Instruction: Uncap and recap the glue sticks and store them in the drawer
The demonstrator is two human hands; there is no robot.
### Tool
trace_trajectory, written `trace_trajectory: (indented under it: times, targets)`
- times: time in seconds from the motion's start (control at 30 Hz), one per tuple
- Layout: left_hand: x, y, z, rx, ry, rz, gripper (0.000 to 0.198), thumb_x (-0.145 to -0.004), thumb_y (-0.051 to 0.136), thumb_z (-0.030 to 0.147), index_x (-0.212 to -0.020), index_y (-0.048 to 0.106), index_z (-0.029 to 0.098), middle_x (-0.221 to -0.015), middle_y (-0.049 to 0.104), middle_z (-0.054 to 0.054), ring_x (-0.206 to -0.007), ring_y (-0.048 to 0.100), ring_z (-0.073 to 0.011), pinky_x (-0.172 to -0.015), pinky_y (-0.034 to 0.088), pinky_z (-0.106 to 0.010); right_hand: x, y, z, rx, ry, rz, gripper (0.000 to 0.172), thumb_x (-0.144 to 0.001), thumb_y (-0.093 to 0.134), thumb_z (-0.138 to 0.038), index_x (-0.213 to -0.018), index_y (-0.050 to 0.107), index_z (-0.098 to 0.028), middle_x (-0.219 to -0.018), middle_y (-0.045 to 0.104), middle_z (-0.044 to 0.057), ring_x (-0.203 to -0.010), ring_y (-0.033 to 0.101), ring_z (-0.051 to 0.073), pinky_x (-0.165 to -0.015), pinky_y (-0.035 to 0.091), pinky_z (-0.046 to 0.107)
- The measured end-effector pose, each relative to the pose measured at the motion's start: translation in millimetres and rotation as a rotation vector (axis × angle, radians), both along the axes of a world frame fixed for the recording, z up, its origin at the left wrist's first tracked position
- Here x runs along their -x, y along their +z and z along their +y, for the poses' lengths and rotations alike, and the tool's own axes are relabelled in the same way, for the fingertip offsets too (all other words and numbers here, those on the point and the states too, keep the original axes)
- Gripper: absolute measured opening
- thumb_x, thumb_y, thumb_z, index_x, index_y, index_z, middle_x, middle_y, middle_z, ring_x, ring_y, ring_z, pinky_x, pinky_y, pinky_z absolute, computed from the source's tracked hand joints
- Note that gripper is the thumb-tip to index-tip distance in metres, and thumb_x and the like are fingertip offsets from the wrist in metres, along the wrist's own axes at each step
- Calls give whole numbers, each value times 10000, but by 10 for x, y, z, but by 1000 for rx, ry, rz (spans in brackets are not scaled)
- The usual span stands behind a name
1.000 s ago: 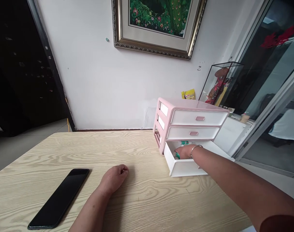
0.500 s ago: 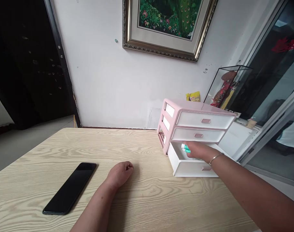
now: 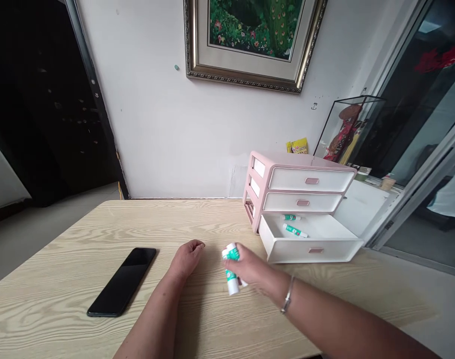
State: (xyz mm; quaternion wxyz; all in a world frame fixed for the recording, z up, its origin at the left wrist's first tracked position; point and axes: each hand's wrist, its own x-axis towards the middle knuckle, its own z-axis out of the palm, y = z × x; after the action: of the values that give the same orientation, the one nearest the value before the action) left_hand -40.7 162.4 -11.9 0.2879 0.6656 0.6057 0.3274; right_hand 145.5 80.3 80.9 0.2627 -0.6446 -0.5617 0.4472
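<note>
My right hand (image 3: pixel 246 264) is closed around white-and-green glue sticks (image 3: pixel 232 281), at least two, just above the table left of the drawer unit. Its fingers partly hide them, so I cannot tell the exact number. Two more glue sticks (image 3: pixel 295 230) lie in the pulled-out bottom drawer (image 3: pixel 313 252) of the pink and white drawer unit (image 3: pixel 306 159). Resting on the tabletop with fingers curled in, my left hand (image 3: pixel 186 259) shows nothing in its grasp.
A black phone (image 3: pixel 122 281) lies on the wooden table (image 3: pixel 167 219) to the left. Behind the drawer unit are a yellow packet (image 3: pixel 299 146) and a glass case (image 3: pixel 347 129). A framed picture (image 3: pixel 246 75) hangs on the wall; a glass door is at the right.
My right hand has come out of the bottom drawer and moved left over the table with glue sticks in it. My left hand stays on the table. The view has shifted slightly.
</note>
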Motion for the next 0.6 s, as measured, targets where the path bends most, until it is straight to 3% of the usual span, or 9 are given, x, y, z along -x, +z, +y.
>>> trace_trajectory:
  times: [0.13,0.27,0.4,0.6]
  targets:
    - [-2,23,-8,-21,-9,9,382,-900,433,413,-973,727,180,-824,748,-45,-755,663,-196,-676,459,-258,285,-441,126,-19,46,-151,338,-803,653,-234,-1127,563,-196,-922,654,34,-741,629,156,-552,416,223]
    - [-27,70,-20,-15,-36,48,343,-900,446,378,-935,731,190,-896,766,-51,-845,680,-204,-728,466,-256,368,-709,198,-153,90,-296,465,-825,633,-305,-1272,536,-218,-1008,701,67,-840,670,207,-651,453,279]
    - [-41,120,-51,27,-34,105,306,-875,474,284,-1008,733,191,-1028,769,-74,-954,682,-217,-805,465,-264,333,-826,197,-316,123,-373,577,-841,592,-285,-1397,468,-198,-1276,639,127,-1087,647,243,-858,478,318]
    - [-52,193,-296,77,-3,178,402,-881,453,237,-1201,683,162,-1234,701,-130,-1103,649,-245,-884,455,-288,161,-820,194,-315,128,-387,684,-836,566,-244,-1492,383,-179,-1417,554,155,-1272,560,278,-996,443,355]
